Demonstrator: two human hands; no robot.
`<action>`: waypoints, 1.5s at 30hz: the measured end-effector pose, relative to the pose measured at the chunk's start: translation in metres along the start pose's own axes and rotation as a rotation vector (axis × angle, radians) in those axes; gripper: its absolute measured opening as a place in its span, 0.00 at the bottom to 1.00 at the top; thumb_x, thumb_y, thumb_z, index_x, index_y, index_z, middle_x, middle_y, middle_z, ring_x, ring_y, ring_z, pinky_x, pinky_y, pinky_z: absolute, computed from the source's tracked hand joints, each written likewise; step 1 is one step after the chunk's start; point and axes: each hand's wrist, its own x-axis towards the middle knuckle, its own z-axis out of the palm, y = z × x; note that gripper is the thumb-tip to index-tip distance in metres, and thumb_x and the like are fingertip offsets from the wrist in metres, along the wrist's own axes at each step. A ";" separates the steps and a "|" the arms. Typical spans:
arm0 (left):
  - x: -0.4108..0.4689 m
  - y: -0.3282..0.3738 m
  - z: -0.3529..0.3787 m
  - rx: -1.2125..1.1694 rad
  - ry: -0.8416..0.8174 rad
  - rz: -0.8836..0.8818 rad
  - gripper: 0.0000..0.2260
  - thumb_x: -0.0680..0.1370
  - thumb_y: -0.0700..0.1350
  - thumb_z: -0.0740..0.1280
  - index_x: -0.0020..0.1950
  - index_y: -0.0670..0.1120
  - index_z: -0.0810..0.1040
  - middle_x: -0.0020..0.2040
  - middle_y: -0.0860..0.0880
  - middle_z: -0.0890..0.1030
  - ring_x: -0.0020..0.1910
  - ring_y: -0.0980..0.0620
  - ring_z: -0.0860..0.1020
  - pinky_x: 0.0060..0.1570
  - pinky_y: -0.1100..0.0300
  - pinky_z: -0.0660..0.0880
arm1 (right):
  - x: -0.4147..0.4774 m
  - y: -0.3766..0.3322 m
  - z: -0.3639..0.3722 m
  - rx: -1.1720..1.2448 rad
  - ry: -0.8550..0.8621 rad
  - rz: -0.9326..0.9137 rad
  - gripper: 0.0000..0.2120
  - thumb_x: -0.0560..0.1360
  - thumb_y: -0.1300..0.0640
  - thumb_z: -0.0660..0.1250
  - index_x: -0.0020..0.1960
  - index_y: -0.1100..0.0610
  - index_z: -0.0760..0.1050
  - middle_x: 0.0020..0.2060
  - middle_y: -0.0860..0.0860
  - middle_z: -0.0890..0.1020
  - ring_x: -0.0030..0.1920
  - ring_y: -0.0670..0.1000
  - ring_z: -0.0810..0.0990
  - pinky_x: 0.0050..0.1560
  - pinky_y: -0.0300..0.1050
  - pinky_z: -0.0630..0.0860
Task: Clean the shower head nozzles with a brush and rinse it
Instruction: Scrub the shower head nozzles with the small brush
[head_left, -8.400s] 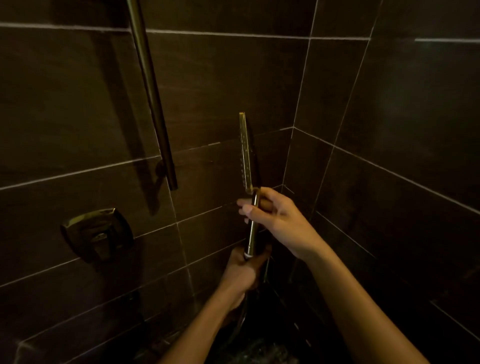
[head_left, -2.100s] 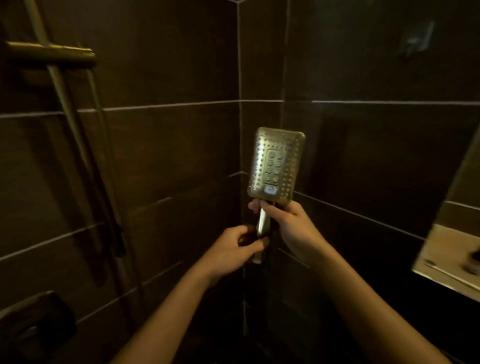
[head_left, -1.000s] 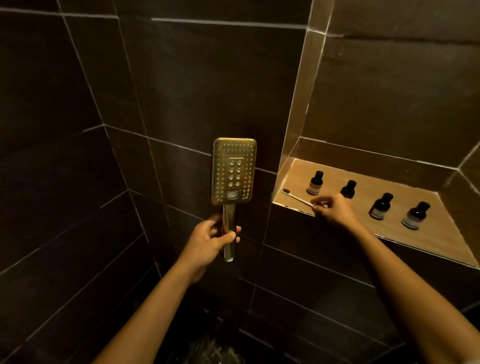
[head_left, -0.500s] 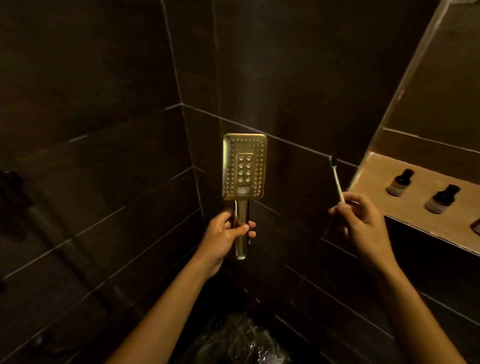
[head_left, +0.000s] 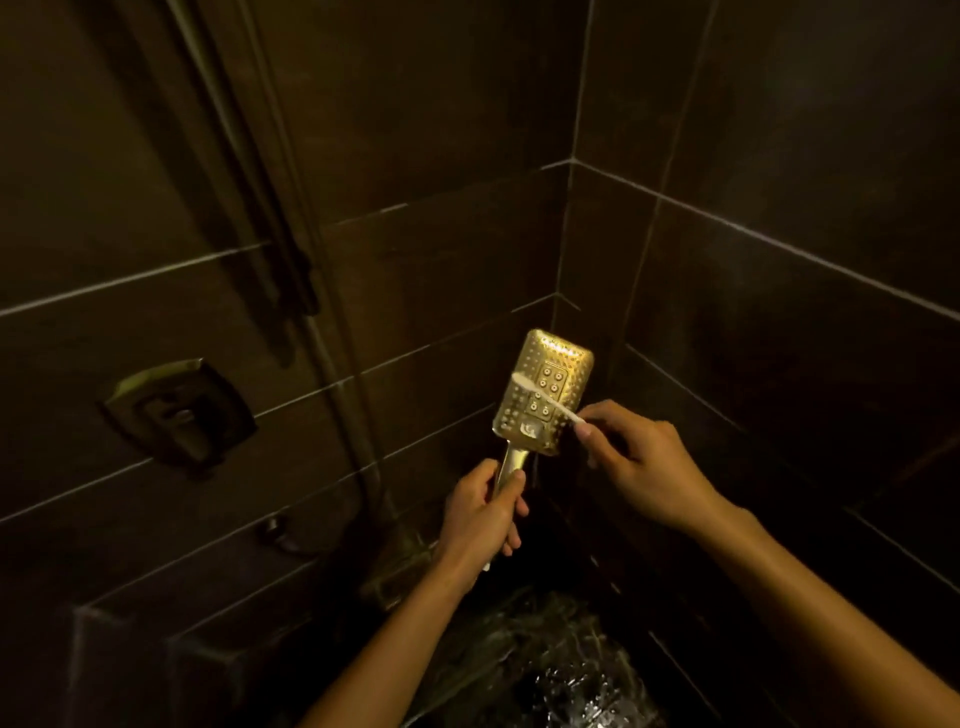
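A rectangular metal shower head (head_left: 563, 364) faces me in the shower's corner, its face dotted with nozzles. My left hand (head_left: 483, 519) grips its handle from below and holds it upright, tilted slightly right. My right hand (head_left: 641, 462) pinches the end of a thin white brush (head_left: 543, 397), shaped like a toothbrush. The brush lies slantwise across the nozzle face, with its bristle end on the upper left part of the face.
Dark tiled walls meet in a corner behind the shower head. A square mixer handle (head_left: 176, 410) sits on the left wall, with a vertical riser rail (head_left: 270, 208) beside it. Crinkled clear plastic (head_left: 550, 660) lies on the floor below my arms.
My right hand brought the brush from beside the shower head onto its nozzle face. The view swung left and down, so the wall niche with bottles left the frame.
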 end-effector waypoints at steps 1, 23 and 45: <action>-0.002 -0.004 -0.006 0.013 0.023 -0.010 0.07 0.82 0.53 0.63 0.51 0.51 0.77 0.36 0.48 0.82 0.25 0.51 0.75 0.22 0.60 0.70 | 0.005 -0.002 0.008 -0.037 -0.051 -0.021 0.08 0.84 0.48 0.61 0.56 0.46 0.79 0.35 0.45 0.82 0.38 0.45 0.82 0.37 0.37 0.75; 0.002 -0.032 -0.062 0.097 0.105 -0.035 0.09 0.81 0.53 0.64 0.48 0.49 0.78 0.33 0.48 0.81 0.22 0.54 0.74 0.20 0.62 0.68 | 0.032 -0.004 0.062 -0.309 -0.264 -0.214 0.09 0.83 0.50 0.62 0.51 0.50 0.81 0.36 0.44 0.80 0.34 0.43 0.78 0.34 0.35 0.70; 0.001 -0.039 -0.061 0.084 0.095 -0.049 0.08 0.81 0.52 0.64 0.48 0.50 0.79 0.33 0.48 0.80 0.21 0.55 0.73 0.20 0.62 0.66 | 0.030 0.006 0.061 -0.263 -0.294 -0.193 0.10 0.83 0.51 0.61 0.51 0.51 0.80 0.35 0.45 0.79 0.35 0.46 0.79 0.33 0.40 0.74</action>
